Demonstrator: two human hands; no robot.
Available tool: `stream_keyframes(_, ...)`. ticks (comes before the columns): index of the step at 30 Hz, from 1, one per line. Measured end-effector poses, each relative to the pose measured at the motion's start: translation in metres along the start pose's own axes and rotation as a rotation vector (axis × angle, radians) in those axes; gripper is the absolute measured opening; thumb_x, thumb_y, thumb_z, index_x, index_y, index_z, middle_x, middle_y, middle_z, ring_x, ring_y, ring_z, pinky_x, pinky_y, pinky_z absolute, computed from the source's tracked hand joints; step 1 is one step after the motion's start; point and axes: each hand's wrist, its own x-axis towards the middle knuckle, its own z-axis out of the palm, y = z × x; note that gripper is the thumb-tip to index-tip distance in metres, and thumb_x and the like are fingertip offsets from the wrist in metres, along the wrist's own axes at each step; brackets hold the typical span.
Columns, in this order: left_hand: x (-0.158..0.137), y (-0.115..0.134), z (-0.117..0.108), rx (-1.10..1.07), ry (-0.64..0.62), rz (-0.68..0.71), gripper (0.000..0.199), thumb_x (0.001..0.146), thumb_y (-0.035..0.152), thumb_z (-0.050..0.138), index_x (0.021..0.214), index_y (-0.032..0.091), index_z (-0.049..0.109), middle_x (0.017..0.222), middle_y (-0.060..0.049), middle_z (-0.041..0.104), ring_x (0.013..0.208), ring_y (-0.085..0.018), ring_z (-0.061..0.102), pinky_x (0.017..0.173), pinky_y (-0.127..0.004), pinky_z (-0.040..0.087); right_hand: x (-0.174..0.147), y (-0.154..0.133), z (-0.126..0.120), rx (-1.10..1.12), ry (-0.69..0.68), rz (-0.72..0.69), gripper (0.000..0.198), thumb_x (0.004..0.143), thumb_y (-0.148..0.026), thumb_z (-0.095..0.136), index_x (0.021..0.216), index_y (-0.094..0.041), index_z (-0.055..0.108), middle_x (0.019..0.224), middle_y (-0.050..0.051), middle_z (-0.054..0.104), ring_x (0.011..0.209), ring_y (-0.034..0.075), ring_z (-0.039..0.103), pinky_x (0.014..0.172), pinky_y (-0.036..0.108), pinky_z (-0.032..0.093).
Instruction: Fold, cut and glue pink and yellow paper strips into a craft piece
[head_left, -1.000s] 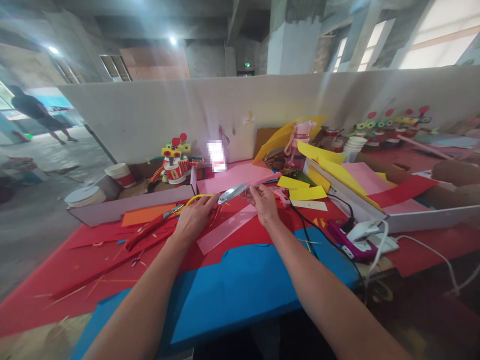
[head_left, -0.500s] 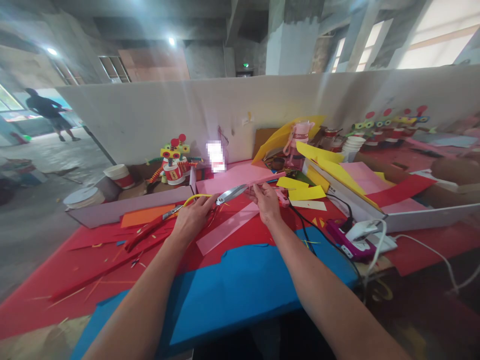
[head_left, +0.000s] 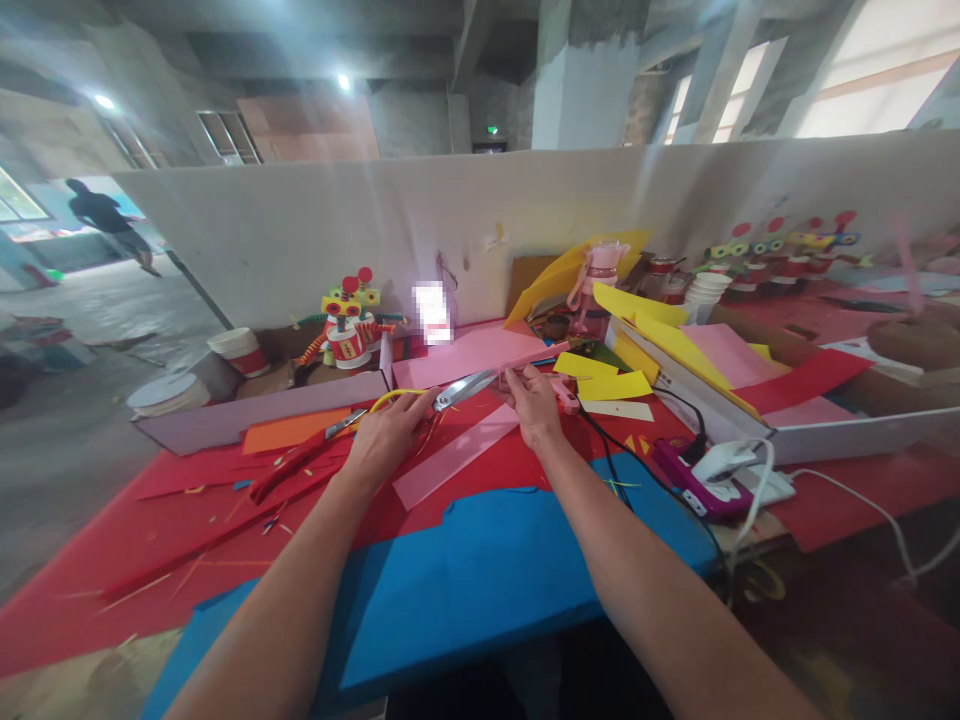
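My left hand [head_left: 386,435] is closed around a pair of scissors [head_left: 466,389], whose metal blades point right toward my other hand. A yellow loop, apparently part of their handle, shows above my left knuckles. Fingers pinched, my right hand [head_left: 534,405] holds a narrow pink paper strip [head_left: 553,351] by the blade tips; the exact grip is partly hidden. Below and between my hands a wider pink strip [head_left: 454,460] lies on the red table cover. Behind them is a large pink sheet [head_left: 472,352].
Red-handled scissors [head_left: 289,468] lie left on red scraps. A cardboard tray [head_left: 262,412] holds paper-cup robots [head_left: 349,335]. To the right are yellow pieces [head_left: 611,380], a pink glue gun [head_left: 565,394], a purple power strip [head_left: 705,485] with cables, and a paper-filled box [head_left: 847,440]. Blue sheets [head_left: 480,560] cover the front edge.
The scissor blades have shifted slightly at the strip, while both hands stay almost in place. The distant person at left has stepped rightward. A blurred pink strip now stands upright at far right.
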Motion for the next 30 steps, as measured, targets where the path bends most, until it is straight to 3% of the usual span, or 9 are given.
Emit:
stream_keyframes(13,0.001,-0.001,0.002,-0.024,-0.034,-0.004,0.054,0.091,0.022,0.044,0.143,0.032,0.043,0.133,-0.007,0.059,0.117,-0.025,0.057,0.082,-0.033,0.054,-0.005,0.001,0.004,-0.015,-0.071,0.033,0.030,0.068,-0.045,0.076,0.076,-0.021,0.059,0.071,-0.001,0.072,0.074,0.020,0.072,0.080,0.039,0.059)
stream_keyframes(30,0.002,0.008,-0.003,-0.010,-0.062,-0.044,0.052,0.091,0.023,0.044,0.142,0.032,0.044,0.134,-0.007,0.059,0.112,-0.025,0.061,0.079,-0.033,0.054,-0.005,0.007,0.004,-0.005,-0.044,0.043,0.028,0.071,-0.044,0.075,0.077,-0.021,0.060,0.072,0.001,0.072,0.075,0.020,0.072,0.080,0.040,0.059)
